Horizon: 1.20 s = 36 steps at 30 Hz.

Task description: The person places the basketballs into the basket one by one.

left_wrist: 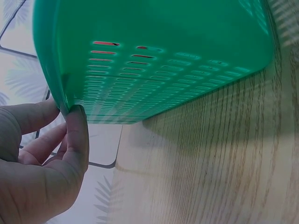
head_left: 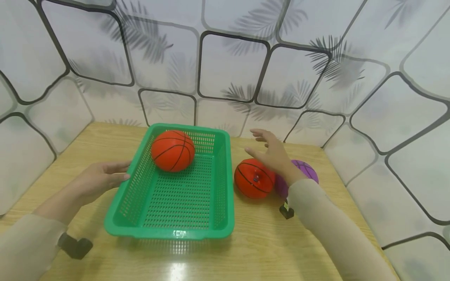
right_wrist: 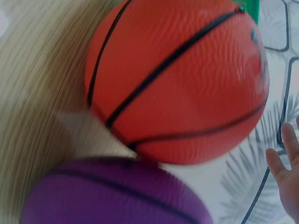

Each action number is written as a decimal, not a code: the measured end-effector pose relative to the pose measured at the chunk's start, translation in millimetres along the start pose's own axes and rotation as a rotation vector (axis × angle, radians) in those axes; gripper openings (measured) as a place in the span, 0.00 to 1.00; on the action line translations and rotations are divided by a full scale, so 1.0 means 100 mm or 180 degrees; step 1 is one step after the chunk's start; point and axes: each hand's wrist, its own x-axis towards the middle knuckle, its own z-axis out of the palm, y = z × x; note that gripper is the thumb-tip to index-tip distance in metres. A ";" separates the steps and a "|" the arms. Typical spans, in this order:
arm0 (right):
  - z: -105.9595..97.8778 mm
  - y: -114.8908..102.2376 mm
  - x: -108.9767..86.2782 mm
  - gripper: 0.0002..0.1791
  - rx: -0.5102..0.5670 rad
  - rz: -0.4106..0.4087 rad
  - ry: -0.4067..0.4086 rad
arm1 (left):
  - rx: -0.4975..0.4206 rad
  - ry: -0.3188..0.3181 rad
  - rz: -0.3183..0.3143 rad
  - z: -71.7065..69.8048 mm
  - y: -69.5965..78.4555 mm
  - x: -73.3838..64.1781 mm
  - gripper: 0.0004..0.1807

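A green plastic basket (head_left: 225, 187) with perforated walls stands on the table, a red ball with black basketball lines (head_left: 172, 151) inside at its back left. My left hand (head_left: 102, 177) pinches the basket's left rim; in the left wrist view the fingers (left_wrist: 77, 135) meet on both sides of that edge. Over the second red ball (head_left: 251, 181), right of the basket, my right hand (head_left: 270, 152) hovers with spread fingers and holds nothing. A purple ball (head_left: 305, 168) lies beside that red ball, partly hidden by my right wrist. Both balls fill much of the right wrist view.
The wooden table (head_left: 267, 249) reaches back to a wall covering (head_left: 232, 66) patterned with dark outlines and grey leaves, which also encloses the left and right sides. Small black devices (head_left: 75, 246) hang at both wrists.
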 end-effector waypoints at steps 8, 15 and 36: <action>-0.24 0.18 -0.12 0.34 -0.0348 -0.0092 -0.0012 | 0.0026 0.0020 0.0052 0.00 -0.01 0.00 0.35; -0.45 0.40 -0.26 0.34 -0.0542 -0.0036 0.0004 | 0.0036 0.0022 0.0067 0.00 0.00 0.00 0.34; -0.75 0.91 -0.84 0.43 -0.0580 -0.0041 0.0144 | 0.0090 0.0024 0.0010 0.00 0.01 -0.02 0.36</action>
